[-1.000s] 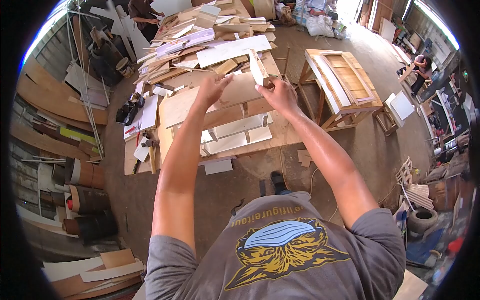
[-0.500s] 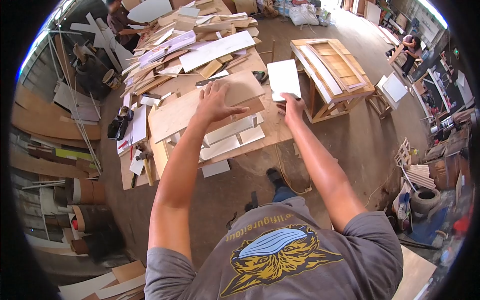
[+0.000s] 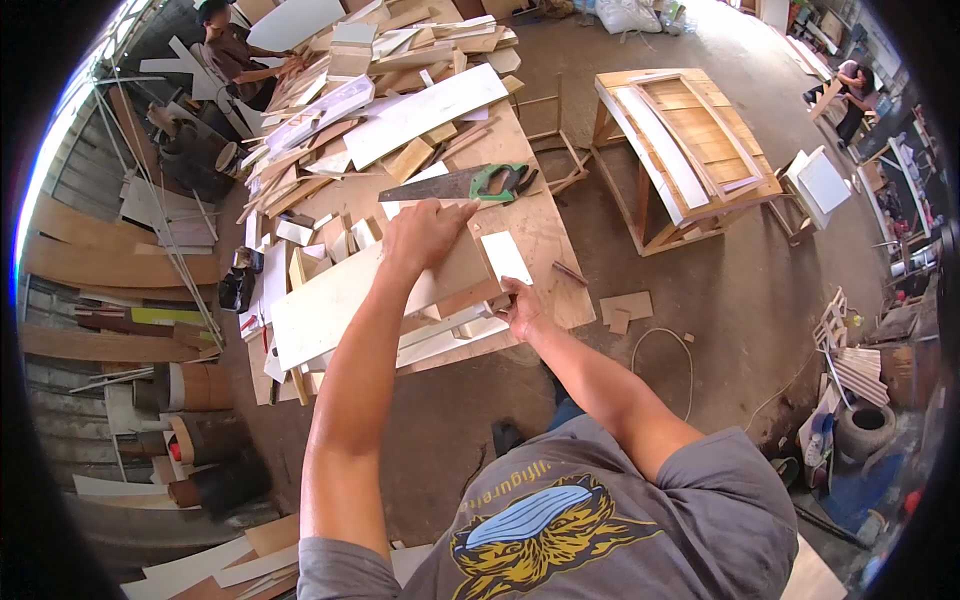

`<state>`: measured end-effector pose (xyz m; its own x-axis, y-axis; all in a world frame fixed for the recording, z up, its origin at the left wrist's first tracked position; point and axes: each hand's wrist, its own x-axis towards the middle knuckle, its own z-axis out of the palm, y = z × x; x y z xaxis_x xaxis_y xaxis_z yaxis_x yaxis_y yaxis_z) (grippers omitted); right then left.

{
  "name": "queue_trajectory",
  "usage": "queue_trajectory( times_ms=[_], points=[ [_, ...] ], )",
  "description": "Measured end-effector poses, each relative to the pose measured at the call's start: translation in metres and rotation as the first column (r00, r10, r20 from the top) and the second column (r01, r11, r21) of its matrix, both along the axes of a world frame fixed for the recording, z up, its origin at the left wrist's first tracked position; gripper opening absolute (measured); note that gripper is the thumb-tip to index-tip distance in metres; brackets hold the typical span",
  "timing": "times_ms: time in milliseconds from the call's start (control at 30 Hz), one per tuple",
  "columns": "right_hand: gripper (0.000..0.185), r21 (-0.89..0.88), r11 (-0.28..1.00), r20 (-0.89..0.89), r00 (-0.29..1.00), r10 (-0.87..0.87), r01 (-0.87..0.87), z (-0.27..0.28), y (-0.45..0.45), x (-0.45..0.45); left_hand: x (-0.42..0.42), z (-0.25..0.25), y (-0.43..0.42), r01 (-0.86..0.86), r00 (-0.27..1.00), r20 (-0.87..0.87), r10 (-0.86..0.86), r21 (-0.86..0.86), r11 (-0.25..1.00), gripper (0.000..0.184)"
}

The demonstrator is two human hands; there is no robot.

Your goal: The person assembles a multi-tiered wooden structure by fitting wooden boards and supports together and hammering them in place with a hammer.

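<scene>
A wooden assembly with a long pale top board [image 3: 325, 305] and white shelf pieces below lies on the plywood worktable [image 3: 545, 240]. My left hand [image 3: 428, 238] rests on the top board near its right end, fingers bent over the far edge; whether they grip it is hard to see. At the assembly's right end my right hand [image 3: 522, 308] holds a small white panel [image 3: 507, 257] by its near edge. Just beyond my left hand lies a handsaw [image 3: 450, 187] with a green handle.
Offcuts [image 3: 420, 110] are heaped on the table's far part. A wooden frame table [image 3: 690, 150] stands to the right. One person [image 3: 235, 55] is at the far left, another [image 3: 850, 95] sits far right. A cable [image 3: 662, 365] loops on the floor.
My right hand has brought the white panel down and left, against the assembly's right end. My left hand has moved toward the top board's far right part. The handsaw now shows fully.
</scene>
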<state>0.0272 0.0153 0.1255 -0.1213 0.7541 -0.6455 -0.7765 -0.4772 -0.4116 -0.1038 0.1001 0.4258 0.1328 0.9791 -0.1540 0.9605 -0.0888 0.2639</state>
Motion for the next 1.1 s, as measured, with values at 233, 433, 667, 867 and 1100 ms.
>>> queue_trajectory(
  times_ms=[233, 433, 667, 867, 1100],
  points=[
    [0.042, -0.005, 1.000, 0.178, 0.984, -0.014, 0.015, 0.041, 0.003, -0.010, -0.009, 0.024, -0.007, -0.194, 0.981, 0.010, 0.193, 0.071, 0.979, 0.077],
    [0.058, 0.184, 0.981, 0.365, 0.931, -0.018, -0.053, 0.158, 0.032, 0.016, -0.053, 0.066, -0.020, -0.267, 0.938, 0.303, 0.168, 0.323, 0.908, 0.075],
    [0.059, 0.264, 0.962, 0.432, 0.900, -0.053, -0.070, 0.190, 0.043, 0.027, -0.055, 0.081, -0.028, -0.319, 0.888, 0.442, 0.128, 0.388, 0.865, 0.068],
    [0.062, 0.224, 0.973, 0.446, 0.893, -0.053, -0.055, 0.174, 0.046, 0.041, -0.032, 0.073, -0.013, -0.250, 0.914, 0.392, 0.104, 0.343, 0.905, 0.075],
    [0.067, 0.220, 0.974, 0.377, 0.925, -0.043, -0.045, 0.136, 0.061, 0.062, 0.000, 0.068, 0.005, -0.227, 0.929, 0.347, 0.127, 0.266, 0.937, 0.080]
  ],
)
